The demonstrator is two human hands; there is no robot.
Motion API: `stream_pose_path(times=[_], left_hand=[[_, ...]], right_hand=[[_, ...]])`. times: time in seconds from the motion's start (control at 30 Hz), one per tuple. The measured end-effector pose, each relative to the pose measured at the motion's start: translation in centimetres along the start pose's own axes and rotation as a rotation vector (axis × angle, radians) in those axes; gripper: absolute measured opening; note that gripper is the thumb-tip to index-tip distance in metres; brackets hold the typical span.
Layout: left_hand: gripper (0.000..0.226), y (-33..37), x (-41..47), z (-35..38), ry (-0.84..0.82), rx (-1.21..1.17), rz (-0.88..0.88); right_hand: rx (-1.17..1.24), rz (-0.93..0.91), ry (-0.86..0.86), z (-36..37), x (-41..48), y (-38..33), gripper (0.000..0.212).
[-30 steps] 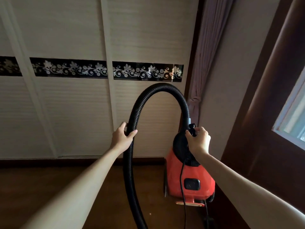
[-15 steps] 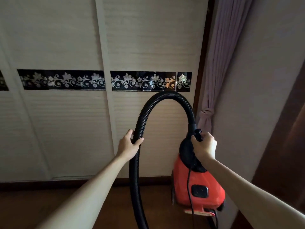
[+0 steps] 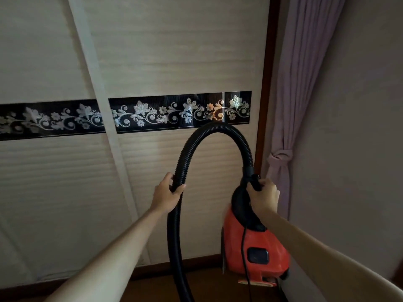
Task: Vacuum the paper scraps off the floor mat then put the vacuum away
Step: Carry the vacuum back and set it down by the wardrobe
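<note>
Vacuum [image 3: 269, 240], red-bodied with a black top, is upended at 5 o'clock in the view, in the corner in front of the pale sliding door panels [image 3: 174, 51]. These panels are the largest item and fill the frame from 9 o'clock round to 1 o'clock. Whether the base of the unit touches the floor cannot be told.

A plain wall [image 3: 359, 127] occupies 3 o'clock. A mauve curtain [image 3: 305, 83] hangs at 2 o'clock between that wall and a dark wooden door post [image 3: 263, 83]. The curtain is gathered by a knotted tie [image 3: 280, 158] just at 1 o'clock of the vacuum. A black band with a silver floral pattern [image 3: 163, 114] crosses the panels from 9 o'clock to the post. Dark wooden floor [image 3: 218, 288] shows at 6 o'clock, with a dark skirting strip above it.

The ribbed black hose [image 3: 218, 129] rises from the bottom edge at 6 o'clock. It arches over just below the floral band and drops into the top of the vacuum.

The left hand [image 3: 166, 198], at 7 o'clock of centre, grips the rising leg of the hose, with fingers and thumb wrapped round it. The right hand [image 3: 265, 198], at 4 o'clock of centre, is curled round a black fitting [image 3: 254, 183] where the hose meets the body. Both forearms are bare.

A thin black power cable [image 3: 243, 243] hangs down the red casing, beside a black rectangular switch [image 3: 258, 255].
</note>
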State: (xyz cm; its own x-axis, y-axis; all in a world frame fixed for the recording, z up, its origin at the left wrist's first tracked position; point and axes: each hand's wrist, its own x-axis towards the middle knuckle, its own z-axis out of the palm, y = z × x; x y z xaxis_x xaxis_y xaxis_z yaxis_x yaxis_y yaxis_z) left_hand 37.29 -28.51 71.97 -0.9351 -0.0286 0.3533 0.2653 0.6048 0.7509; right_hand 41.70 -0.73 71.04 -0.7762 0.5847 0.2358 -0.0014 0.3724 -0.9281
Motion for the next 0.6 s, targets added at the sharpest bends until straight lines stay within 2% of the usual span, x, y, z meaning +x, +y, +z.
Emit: stream_pose_path(times=[0.3, 0.6], left_hand=[[0.021, -1.0, 10.5, 5.3, -0.078, -0.080, 0.069], [0.022, -3.8, 21.0, 13.2, -0.233, -0.169, 0.117]], right_hand=[[-0.058, 0.004, 0.052, 3.9, 8.8, 1.5, 0.024], [-0.118, 0.064, 0.208, 7.6, 15.3, 3.6, 0.016]])
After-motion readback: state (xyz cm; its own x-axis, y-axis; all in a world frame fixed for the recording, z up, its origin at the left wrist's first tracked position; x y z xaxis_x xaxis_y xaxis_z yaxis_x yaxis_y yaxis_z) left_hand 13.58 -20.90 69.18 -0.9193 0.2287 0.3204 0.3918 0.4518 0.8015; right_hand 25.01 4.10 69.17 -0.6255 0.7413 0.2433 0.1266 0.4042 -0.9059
